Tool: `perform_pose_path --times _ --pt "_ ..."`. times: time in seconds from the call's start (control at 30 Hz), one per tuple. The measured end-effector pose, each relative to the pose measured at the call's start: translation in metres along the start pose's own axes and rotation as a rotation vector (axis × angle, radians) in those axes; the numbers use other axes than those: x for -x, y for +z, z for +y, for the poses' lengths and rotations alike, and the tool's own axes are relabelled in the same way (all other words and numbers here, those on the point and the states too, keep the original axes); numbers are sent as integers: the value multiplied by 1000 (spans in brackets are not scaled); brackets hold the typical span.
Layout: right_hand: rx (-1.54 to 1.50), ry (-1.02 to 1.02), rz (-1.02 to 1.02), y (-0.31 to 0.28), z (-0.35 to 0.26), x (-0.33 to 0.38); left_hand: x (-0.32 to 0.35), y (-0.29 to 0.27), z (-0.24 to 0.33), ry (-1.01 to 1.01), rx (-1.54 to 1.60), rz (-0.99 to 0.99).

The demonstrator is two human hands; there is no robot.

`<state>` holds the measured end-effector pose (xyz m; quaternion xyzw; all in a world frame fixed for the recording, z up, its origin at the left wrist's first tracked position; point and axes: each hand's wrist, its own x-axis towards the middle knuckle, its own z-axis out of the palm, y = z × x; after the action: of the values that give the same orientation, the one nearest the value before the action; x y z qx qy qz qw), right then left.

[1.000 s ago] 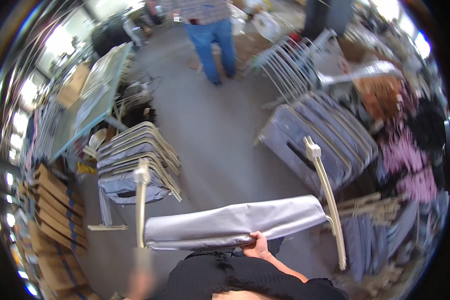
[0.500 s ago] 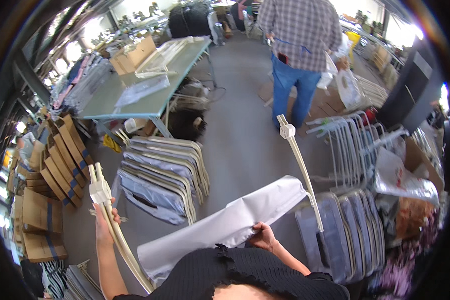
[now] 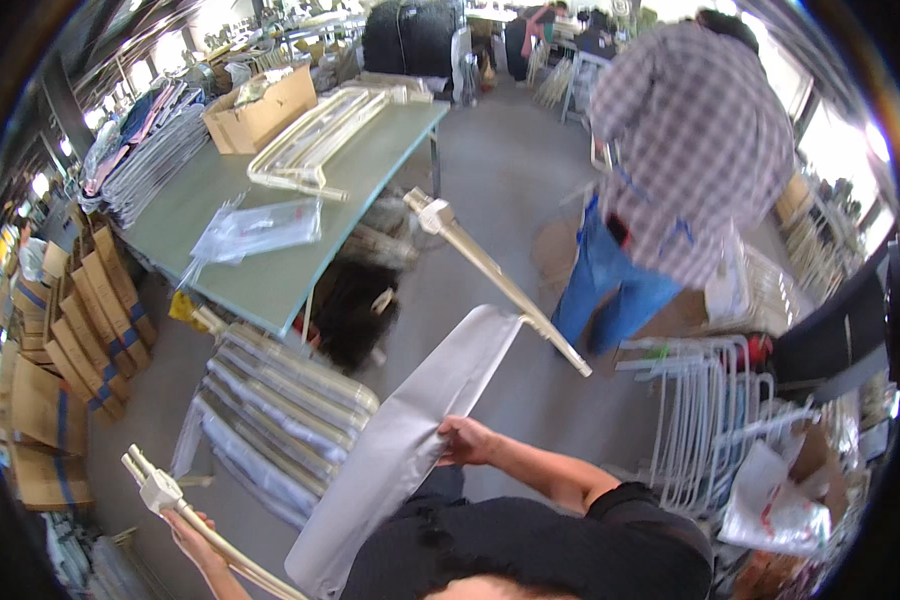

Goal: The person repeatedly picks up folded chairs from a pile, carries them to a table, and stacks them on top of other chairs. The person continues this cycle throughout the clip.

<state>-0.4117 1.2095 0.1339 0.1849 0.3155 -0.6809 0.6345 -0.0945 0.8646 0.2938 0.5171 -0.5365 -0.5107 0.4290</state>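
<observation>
A grey fabric panel stretches diagonally in front of my body, with cream metal tubes at its two ends. My left hand is closed round the near-left tube, just below its pale joint block. The fabric's right edge is pinched in my right hand, near the panel's middle. At the far end, another cream tube sticks out past the fabric and carries its own joint block. My black top hides the panel's lower corner in part.
Stacked fabric-covered frames lie just left of the panel. Behind them is a green table with tubes, a carton and plastic bags. A person in a plaid shirt bends ahead to the right. Bare frames stand at right, folded cartons at left.
The panel has swung anticlockwise, its far end shifting left and away from me. Both hands keep their hold. The person in plaid has bent forward, and the whole view has shifted.
</observation>
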Motion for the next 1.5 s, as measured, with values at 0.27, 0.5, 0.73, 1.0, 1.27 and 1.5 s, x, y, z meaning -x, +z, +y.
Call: perform_pose_path --times 0.27,0.5,0.73,1.0,1.27,1.5 --pt "146 40 151 38 -239 -81 -114 190 -42 -118 13 49" --pt "150 176 172 -4 -348 -126 -116 291 -76 -282 -62 163" --pt "948 726 69 26 -507 -108 -110 355 -117 -651 -188 258" --pt "2208 -581 750 41 -753 -256 -90 380 -112 -795 -192 271" --pt "2161 -585 735 -72 -810 -283 -99 383 -53 -503 297 133" --pt "2056 -467 757 -31 -827 -266 -135 383 -59 -689 -229 192"
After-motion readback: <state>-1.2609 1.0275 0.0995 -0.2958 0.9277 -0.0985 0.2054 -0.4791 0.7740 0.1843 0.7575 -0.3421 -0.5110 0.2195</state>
